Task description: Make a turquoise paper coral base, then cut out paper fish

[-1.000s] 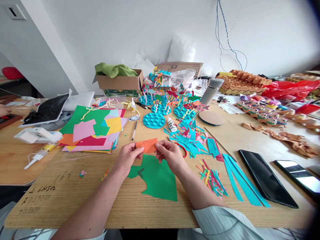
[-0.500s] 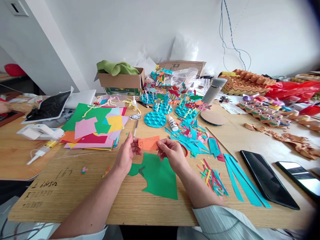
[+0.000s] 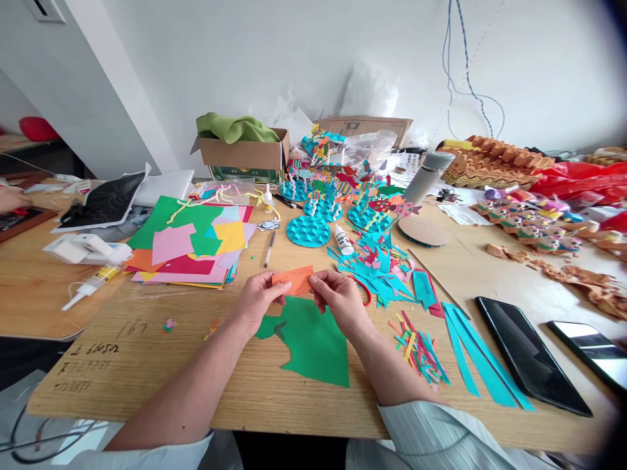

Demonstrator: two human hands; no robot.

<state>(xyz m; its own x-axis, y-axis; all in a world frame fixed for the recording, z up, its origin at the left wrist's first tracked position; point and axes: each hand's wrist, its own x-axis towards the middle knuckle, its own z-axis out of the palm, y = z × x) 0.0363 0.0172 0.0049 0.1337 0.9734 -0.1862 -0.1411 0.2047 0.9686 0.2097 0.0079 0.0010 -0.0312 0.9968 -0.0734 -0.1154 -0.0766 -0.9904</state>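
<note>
A small piece of orange paper (image 3: 296, 277) is held up between my two hands, with faint drawn lines on it. My left hand (image 3: 260, 299) pinches its left end, thumb lying across the front. At the right end, my right hand (image 3: 335, 295) grips it between thumb and fingers. Below them a cut sheet of green paper (image 3: 318, 346) lies on the table. Scissors with red handles (image 3: 363, 288) rest just beyond my right hand, partly hidden by it. A pen (image 3: 270, 249) lies past my left hand.
Stacked coloured paper (image 3: 191, 238) lies at left, near a glue bottle (image 3: 93, 287). Blue paper scraps (image 3: 382, 281) and thin strips (image 3: 416, 349) spread to the right, before a phone (image 3: 529, 352). Blue bumpy discs (image 3: 308, 231) stand behind. Another person's hand (image 3: 12, 198) shows far left.
My left thumb has moved from the top edge onto the front of the orange paper. The view has shifted slightly, so the surroundings sit a little farther right.
</note>
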